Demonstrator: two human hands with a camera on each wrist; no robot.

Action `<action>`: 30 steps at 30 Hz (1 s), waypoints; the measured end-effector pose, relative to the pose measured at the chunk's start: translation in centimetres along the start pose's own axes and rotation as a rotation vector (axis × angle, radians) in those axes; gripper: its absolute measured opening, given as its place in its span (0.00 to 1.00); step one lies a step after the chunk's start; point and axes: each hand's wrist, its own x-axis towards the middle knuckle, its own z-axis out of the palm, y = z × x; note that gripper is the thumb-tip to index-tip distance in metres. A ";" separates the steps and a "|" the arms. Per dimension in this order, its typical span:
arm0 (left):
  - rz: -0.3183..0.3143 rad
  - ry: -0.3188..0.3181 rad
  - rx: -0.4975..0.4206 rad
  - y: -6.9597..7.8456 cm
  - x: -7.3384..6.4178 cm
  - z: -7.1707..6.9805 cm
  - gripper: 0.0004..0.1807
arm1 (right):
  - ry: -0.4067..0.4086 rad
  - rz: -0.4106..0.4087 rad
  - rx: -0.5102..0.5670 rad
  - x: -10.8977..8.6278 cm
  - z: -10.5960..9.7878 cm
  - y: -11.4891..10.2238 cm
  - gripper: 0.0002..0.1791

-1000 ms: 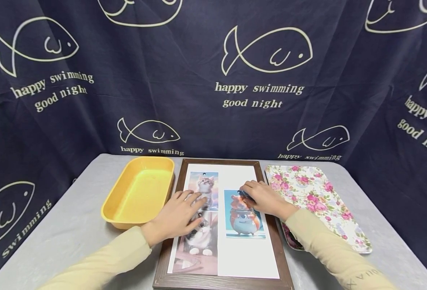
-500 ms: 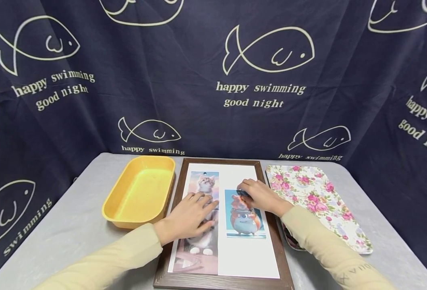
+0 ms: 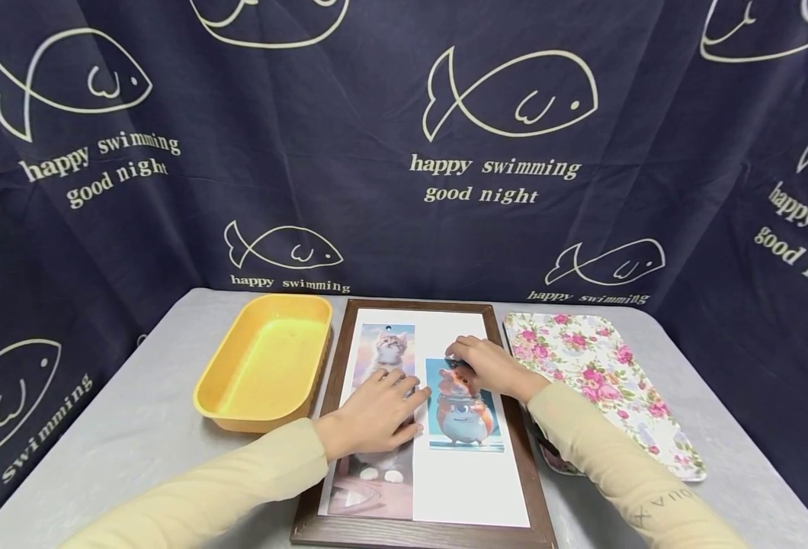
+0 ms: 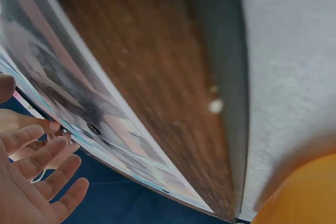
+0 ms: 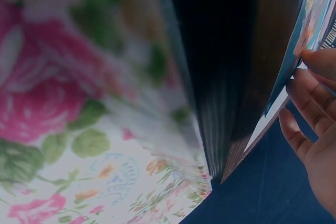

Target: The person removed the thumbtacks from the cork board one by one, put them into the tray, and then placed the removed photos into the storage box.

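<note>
Currently right hand [image 3: 492, 367] pinches blue card [image 3: 460, 419] at twelve o'clock; left hand [image 3: 379, 412], fingers spread, over cat pictures [image 3: 389, 351], card's nine o'clock.

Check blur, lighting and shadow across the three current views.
Head: brightly lit, lettering on fish-print backdrop readable; left wrist: near side of brown frame out of focus; right wrist: darker overall, near part of floral tray soft, near-black band beside it.
</note>
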 end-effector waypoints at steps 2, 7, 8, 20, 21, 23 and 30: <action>0.003 0.000 0.005 0.1 0.2 0.0 0.27 | -0.012 0.009 0.008 0.1 0.0 0.0 0.13; 0.002 -0.001 0.015 0.3 0.9 -0.1 0.27 | -0.034 0.023 0.011 0.3 0.0 0.1 0.15; 0.001 -0.007 0.014 0.3 1.0 -0.2 0.27 | -0.038 0.027 0.012 0.3 0.0 0.1 0.15; 0.007 -0.116 -0.001 1.1 2.1 -0.2 0.29 | -0.038 0.027 -0.011 0.9 0.3 0.2 0.14; 0.006 -0.118 -0.002 1.1 2.1 -0.2 0.29 | -0.036 0.027 -0.012 0.9 0.3 0.2 0.14; 0.002 -0.118 0.003 1.2 2.2 -0.1 0.29 | -0.037 0.028 -0.014 1.0 0.3 0.1 0.14; -0.002 -0.124 0.002 1.1 2.5 0.2 0.30 | -0.056 0.030 -0.015 1.3 0.2 0.0 0.14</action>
